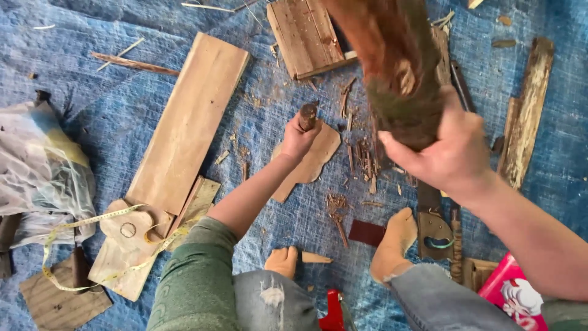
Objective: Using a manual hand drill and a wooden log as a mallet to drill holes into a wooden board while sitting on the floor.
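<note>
Hands: left hand (298, 136) fisted round short stick (308, 114), center; right hand (450, 147) at 3 o'clock grips blurred wood chunk (395, 67), top cut off.

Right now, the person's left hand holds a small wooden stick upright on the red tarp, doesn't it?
Not quite: the tarp is blue, not red. The head view shows the left hand holding the small wooden stick upright on it.

The person's left hand (298, 136) reaches down and forward on a nearly straight arm, green sleeve pushed up past the elbow, fingers closed in a fist. The right hand (450, 150) is raised much nearer the camera, forearm bare, fingers curled in a tight grip, knuckles up. Both bare feet rest below, toes forward.
</note>
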